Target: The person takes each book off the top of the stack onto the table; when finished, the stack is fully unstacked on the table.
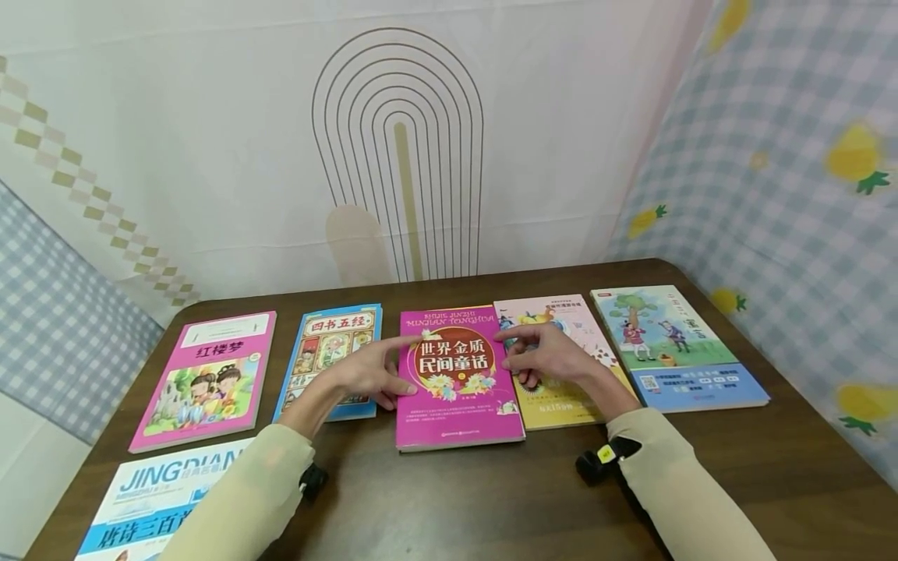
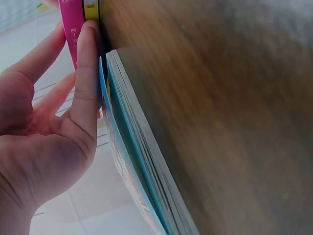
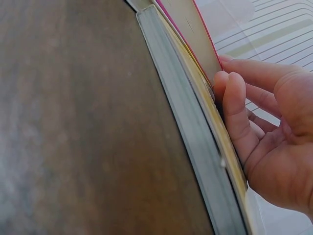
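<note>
A magenta book (image 1: 459,425) with a round brown emblem lies in the middle of the table, on top of a yellow-edged book (image 1: 486,308). My left hand (image 1: 366,372) touches its left side with fairly straight thumb and forefinger; in the left wrist view these fingers rest along the magenta spine (image 2: 71,29), with a yellow-labelled spine (image 2: 91,10) beside it. At the opposite side, my right hand (image 1: 550,354) has its fingertips against the page edge, which the right wrist view shows as cream pages (image 3: 193,27). Beside it lies a pink-and-yellow book (image 1: 561,405), its left part covered.
On the left lie a blue-edged book (image 1: 330,319), a pink book (image 1: 203,427) and a white-and-blue book (image 1: 140,491), partly behind my left sleeve. A book with a tree picture (image 1: 673,343) lies at the right. The brown table (image 1: 435,506) meets patterned curtains (image 1: 245,156).
</note>
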### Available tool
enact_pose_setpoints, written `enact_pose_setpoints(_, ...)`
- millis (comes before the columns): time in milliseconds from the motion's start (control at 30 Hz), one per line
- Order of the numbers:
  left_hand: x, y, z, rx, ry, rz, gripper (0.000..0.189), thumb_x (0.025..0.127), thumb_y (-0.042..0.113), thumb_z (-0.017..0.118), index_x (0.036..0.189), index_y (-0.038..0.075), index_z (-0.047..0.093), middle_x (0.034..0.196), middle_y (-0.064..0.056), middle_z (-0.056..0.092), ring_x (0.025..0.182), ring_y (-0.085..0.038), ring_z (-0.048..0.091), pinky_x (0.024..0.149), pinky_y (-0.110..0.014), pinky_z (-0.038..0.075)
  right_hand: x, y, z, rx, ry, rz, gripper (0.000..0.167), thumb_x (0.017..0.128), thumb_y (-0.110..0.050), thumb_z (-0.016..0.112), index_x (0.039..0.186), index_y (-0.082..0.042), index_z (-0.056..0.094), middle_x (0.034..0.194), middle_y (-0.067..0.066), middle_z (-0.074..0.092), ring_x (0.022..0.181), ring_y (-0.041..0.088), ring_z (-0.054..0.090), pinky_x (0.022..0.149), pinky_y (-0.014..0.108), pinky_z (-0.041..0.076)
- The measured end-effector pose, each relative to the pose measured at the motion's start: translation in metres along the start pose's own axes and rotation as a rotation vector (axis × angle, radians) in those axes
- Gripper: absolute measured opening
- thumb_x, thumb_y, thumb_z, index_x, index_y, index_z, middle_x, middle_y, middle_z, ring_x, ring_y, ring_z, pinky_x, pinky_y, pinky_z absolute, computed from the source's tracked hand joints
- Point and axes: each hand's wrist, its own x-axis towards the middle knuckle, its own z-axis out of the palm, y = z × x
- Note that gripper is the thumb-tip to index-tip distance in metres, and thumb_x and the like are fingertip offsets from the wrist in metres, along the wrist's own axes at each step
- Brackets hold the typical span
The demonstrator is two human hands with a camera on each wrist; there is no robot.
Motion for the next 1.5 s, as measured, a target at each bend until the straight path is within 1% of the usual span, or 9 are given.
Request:
enact_pose_setpoints(167,-0.007,0.002,-0.002,-0.025,0.04,0.016,0.084,0.094,0.012,0.081,0.166,0.023,0.038,0.098,-0.018,0.062,0.068,-0.023,0.069,0.062,-0.034,0.064,0.0,-0.001,0.001,-0.003,0.003,0.002,0.049,0.098,-0.015,0.076,0.145,-0.007,0.064,0.1,0.016,0.069,0.065,0.02,0.066,0.059,0.034,0.062)
enact_pose_setpoints(367,-0.011,0.0,-0.004,-0.008,0.068,0.024,0.078,0.094,0.016,0.081,0.163,0.022,0.044,0.096,-0.015,0.063,0.068,-0.021,0.063,0.057,-0.026,0.05,0.001,-0.003,0.001,-0.009,0.008,-0.001,0.052,0.097,-0.017,0.078,0.145,-0.007,0.063,0.101,0.016,0.069,0.066,0.02,0.067,0.06,0.034,0.063)
enact_pose_setpoints(467,-0.012,-0.001,-0.004,-0.021,0.072,0.028,0.076,0.094,0.015,0.081,0.162,0.02,0.046,0.096,-0.015,0.064,0.069,-0.021,0.063,0.057,-0.026,0.047,0.0,-0.004,0.001,-0.009,0.007,0.002,0.051,0.097,-0.017,0.078,0.145,-0.007,0.063,0.101,0.015,0.068,0.066,0.02,0.067,0.06,0.034,0.063)
enact_pose_setpoints(600,-0.017,0.0,-0.006,-0.044,0.082,0.04,0.075,0.093,0.013,0.081,0.16,0.018,0.048,0.098,-0.015,0.062,0.074,-0.022,0.065,0.061,-0.029,0.055,0.0,-0.004,0.002,-0.003,-0.003,-0.001,0.05,0.097,-0.015,0.077,0.145,-0.008,0.064,0.101,0.016,0.068,0.066,0.021,0.067,0.06,0.034,0.062)
enact_pose_setpoints(700,-0.022,-0.001,-0.009,-0.097,0.086,0.044,0.074,0.094,0.009,0.08,0.16,0.018,0.049,0.103,-0.016,0.058,0.084,-0.024,0.068,0.07,-0.035,0.064,0.001,-0.004,0.003,0.002,-0.013,-0.012,0.049,0.098,-0.011,0.074,0.145,-0.007,0.063,0.101,0.016,0.069,0.067,0.021,0.067,0.06,0.034,0.062)
enact_pose_setpoints(767,-0.025,-0.001,-0.01,-0.139,0.087,0.045,0.074,0.094,0.007,0.079,0.16,0.018,0.049,0.106,-0.016,0.055,0.091,-0.025,0.07,0.076,-0.039,0.067,0.002,-0.004,0.003,0.001,-0.014,-0.017,0.05,0.098,-0.01,0.074,0.146,-0.006,0.062,0.101,0.016,0.069,0.067,0.021,0.067,0.06,0.034,0.062)
enact_pose_setpoints(1000,-0.037,-0.005,-0.011,-0.243,0.086,0.076,0.075,0.094,0.006,0.079,0.161,0.016,0.046,0.105,-0.014,0.048,0.098,-0.026,0.071,0.083,-0.044,0.067,0.001,-0.002,0.003,-0.003,-0.005,-0.001,0.05,0.096,-0.009,0.076,0.144,-0.002,0.064,0.1,0.016,0.068,0.065,0.021,0.066,0.059,0.034,0.062)
enact_pose_setpoints(1167,-0.046,-0.002,-0.012,-0.316,0.087,0.102,0.075,0.095,0.005,0.078,0.162,0.015,0.045,0.113,-0.017,0.05,0.101,-0.027,0.075,0.087,-0.047,0.066,0.001,-0.003,0.004,-0.047,0.015,0.007,0.045,0.096,-0.009,0.076,0.139,0.001,0.067,0.095,0.013,0.068,0.06,0.019,0.065,0.058,0.033,0.061)
enact_pose_setpoints(1500,-0.063,0.006,-0.017,-0.365,0.106,0.18,0.079,0.093,0.011,0.081,0.163,0.019,0.045,0.12,-0.02,0.057,0.102,-0.028,0.077,0.088,-0.05,0.065,-0.001,-0.004,0.006,-0.091,0.022,0.015,0.046,0.098,-0.007,0.074,0.142,0.002,0.064,0.09,0.013,0.066,0.056,0.018,0.061,0.055,0.032,0.058)
